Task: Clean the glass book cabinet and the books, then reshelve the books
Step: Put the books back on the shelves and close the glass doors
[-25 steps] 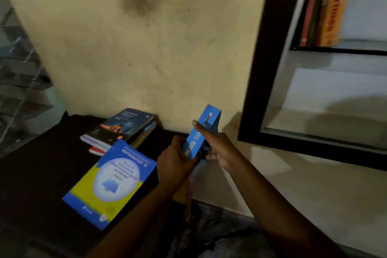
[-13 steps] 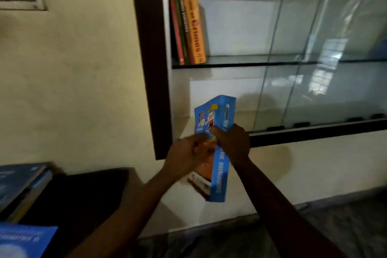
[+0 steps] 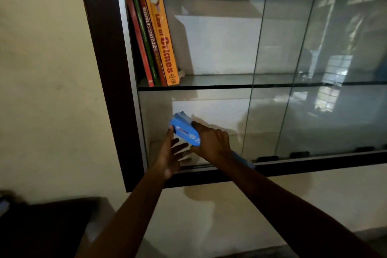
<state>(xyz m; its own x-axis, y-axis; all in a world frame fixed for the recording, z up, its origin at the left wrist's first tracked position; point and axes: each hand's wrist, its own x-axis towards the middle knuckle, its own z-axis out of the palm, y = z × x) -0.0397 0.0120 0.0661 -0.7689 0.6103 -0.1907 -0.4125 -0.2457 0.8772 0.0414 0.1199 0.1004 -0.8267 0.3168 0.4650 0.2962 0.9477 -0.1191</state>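
Dark bench (image 3: 46, 228) is sitting low and left of both grips, well apart. Left grip (image 3: 169, 155) is reaching with fingers straight and spread, thumb touching the blue book (image 3: 184, 130). Just right of it, the right grip (image 3: 211, 144) is curling round that book, holding it tilted at the cabinet (image 3: 109, 69) lower compartment. Above the grips, a row of books (image 3: 159, 42) is leaning on the glass shelf (image 3: 230, 80).

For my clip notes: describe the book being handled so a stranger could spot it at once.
Find the dark-framed glass cabinet on the wall, then its lower compartment, left end. There the right hand grips a tilted blue book, the left hand open beside it. The other books stand on the upper shelf, red, green and orange.
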